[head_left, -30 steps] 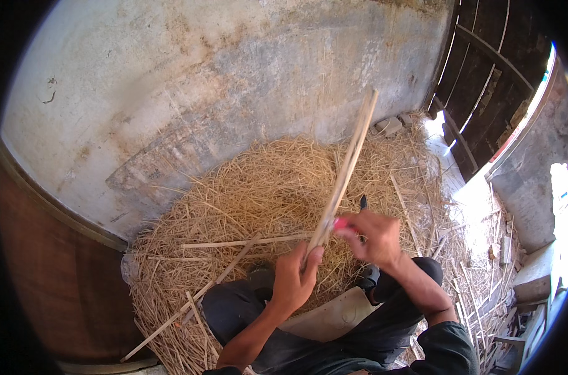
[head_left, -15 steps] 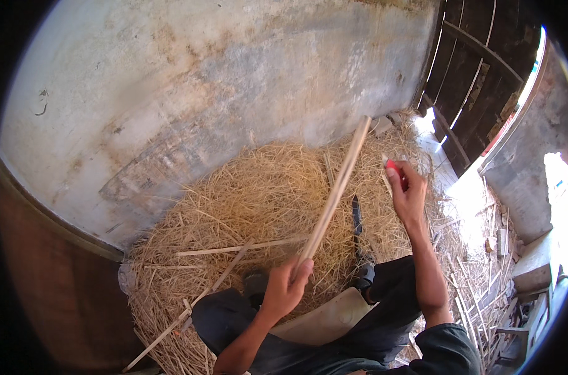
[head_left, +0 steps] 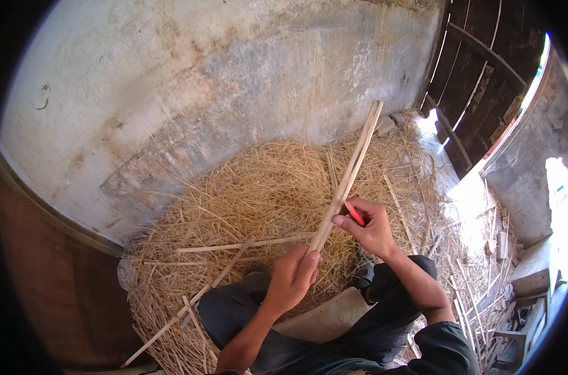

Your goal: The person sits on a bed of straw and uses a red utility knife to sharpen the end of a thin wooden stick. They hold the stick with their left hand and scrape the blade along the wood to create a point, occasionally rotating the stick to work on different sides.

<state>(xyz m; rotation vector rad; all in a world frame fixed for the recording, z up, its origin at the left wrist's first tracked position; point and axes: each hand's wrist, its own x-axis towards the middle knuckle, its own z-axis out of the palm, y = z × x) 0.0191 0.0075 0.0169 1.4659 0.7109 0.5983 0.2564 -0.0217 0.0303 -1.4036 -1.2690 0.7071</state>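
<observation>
My left hand (head_left: pixel 291 279) is closed round the lower end of a long pale wooden stick (head_left: pixel 358 153). It slants up and away to the right, with a dark line along its length, perhaps between two strips. My right hand (head_left: pixel 373 232) pinches a small slim red tool (head_left: pixel 355 214), whose exact kind I cannot make out. Its tip and my right fingers are at the middle of the stick, above my left hand. A pale curved board or sheet (head_left: pixel 324 320) lies between my legs.
Straw and shavings (head_left: pixel 278 181) cover the floor, with loose strips (head_left: pixel 246 244) across them at the left. A stained wall (head_left: pixel 234 81) rises ahead. Dark wooden planks (head_left: pixel 478 69) stand at the right, and a brown panel (head_left: pixel 65 281) at the left.
My right hand has come down and left with the red tool, from beside the stick onto it. The stick's far end has shifted slightly up and right. The dark blade on the straw is now hidden.
</observation>
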